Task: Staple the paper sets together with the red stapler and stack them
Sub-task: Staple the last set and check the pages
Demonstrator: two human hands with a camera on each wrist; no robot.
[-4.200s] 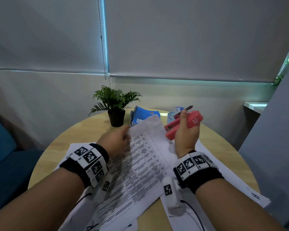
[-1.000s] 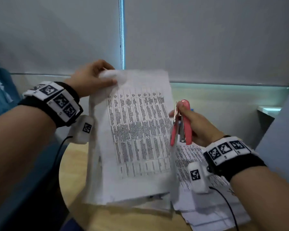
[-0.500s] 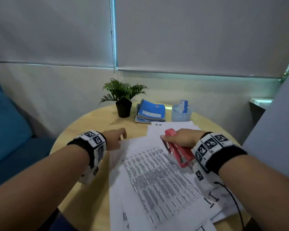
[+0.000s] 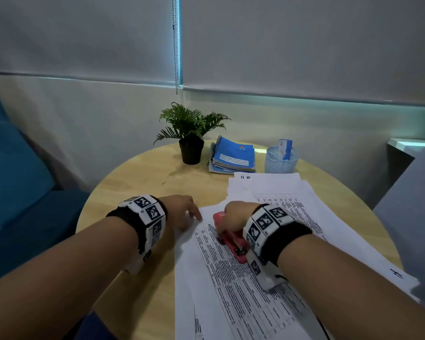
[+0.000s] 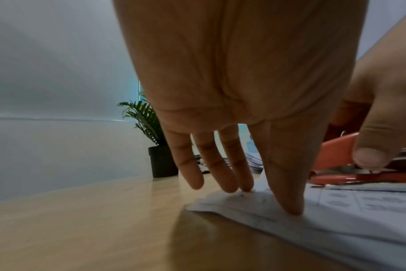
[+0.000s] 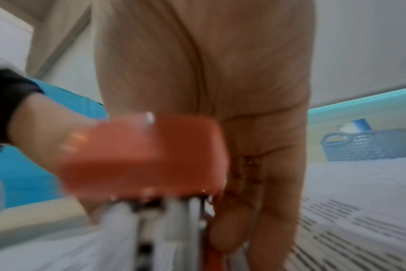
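Note:
A printed paper set (image 4: 243,285) lies on the round wooden table (image 4: 145,182), over more loose sheets (image 4: 275,185) spread to the right. The red stapler (image 4: 231,238) sits on the set's upper left corner, and my right hand (image 4: 233,219) grips it from above. In the left wrist view the stapler (image 5: 341,163) has the right thumb on its side. My left hand (image 4: 182,212) presses straight fingers (image 5: 287,192) down on the paper corner (image 5: 243,203). The right wrist view shows the stapler's rear (image 6: 141,157) blurred under the palm.
A potted plant (image 4: 190,133) stands at the table's far side, with a stack of blue notebooks (image 4: 233,155) and a light blue mesh basket (image 4: 281,158) to its right. A blue seat (image 4: 15,180) is on the left. A grey panel (image 4: 412,217) stands at the right.
A second ago the left hand held the paper set up in the air; it now lies flat on the table. Both hands came down, and the stapler now sits on the corner.

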